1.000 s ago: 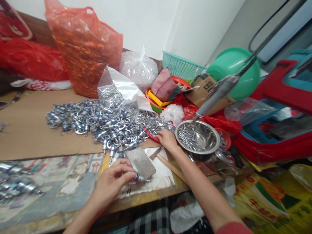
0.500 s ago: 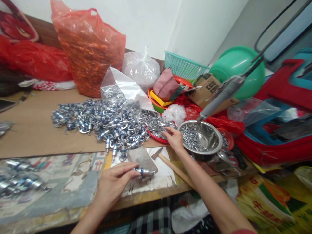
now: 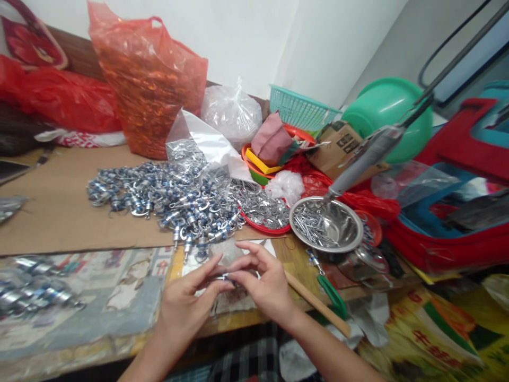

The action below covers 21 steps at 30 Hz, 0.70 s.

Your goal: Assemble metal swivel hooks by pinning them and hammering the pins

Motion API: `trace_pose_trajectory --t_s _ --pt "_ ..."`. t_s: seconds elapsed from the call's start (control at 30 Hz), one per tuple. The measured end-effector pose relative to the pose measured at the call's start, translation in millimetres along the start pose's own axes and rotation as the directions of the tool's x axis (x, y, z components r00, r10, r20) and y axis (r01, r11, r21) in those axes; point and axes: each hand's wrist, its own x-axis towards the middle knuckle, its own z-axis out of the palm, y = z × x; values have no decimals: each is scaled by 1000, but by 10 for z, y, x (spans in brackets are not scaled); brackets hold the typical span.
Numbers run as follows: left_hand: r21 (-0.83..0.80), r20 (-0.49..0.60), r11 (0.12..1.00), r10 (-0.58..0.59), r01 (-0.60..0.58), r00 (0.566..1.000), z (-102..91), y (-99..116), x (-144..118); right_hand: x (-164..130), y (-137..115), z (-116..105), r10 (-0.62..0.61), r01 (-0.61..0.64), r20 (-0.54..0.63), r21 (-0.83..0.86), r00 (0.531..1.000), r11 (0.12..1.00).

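Fitting: silvery metal, small; pinched between fingertips over the near edge of the table, mostly covered.
Long axis: seems to be laid sideways, left to right; judged from a sliver only. Direction of either end cannot be told, ends being hidden by fingers.
Left hand: narrowed, fitting gripped between thumb and fingers.
Right hand: thumb and fingertips brought close to the fitting; whether anything is held cannot be told.
Pile: shiny, blue-banded cylinders with hooks and curved parts, heaped on flat tan cardboard; single pieces hard to separate.
Left group: similar pieces, blurred, cut off by the left edge.
Block: grey, dull; largely covered by hands. White paper is seen around it.
Red tray: low rim, filled with thin flat metal bits.
Bowl: round, polished steel; slim metal pins gathered on its left side.
Handle: smooth wood, slanted; upper end hidden by the right hand.
Green loop: glossy, placed beside the handle.
Grey tool: slender, tilted, tip above the bowl.
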Motion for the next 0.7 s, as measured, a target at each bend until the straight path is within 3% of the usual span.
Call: trace_pose_trajectory --t_s 0.13,0.27,0.33,0.4,0.47,0.5,0.7 --pt "81 45 996 35 -39 998 -38 0 -14 -34 -4 -21 -54 54 34 -15 998 998" --pt "32 107 992 -124 121 987 -85 36 10 -140 49 -76 -238 245 62 -159 969 956" --pt "-19 135 972 -230 235 964 -105 56 27 -183 85 -120 -436 446 106 -312 894 839" --pt "-49 150 957 -276 285 950 -116 72 40 -202 115 -165 -606 632 222 -446 764 634" --pt "-35 140 960 -271 278 952 -118 88 47 -198 131 -202 -683 737 340 -508 647 446" --pt "-14 137 964 -261 266 955 -116 97 49 -190 132 -216 -694 759 378 -524 614 386" --pt "115 107 979 -181 169 978 -99 134 46 -142 107 -242 -703 805 467 -532 537 262"
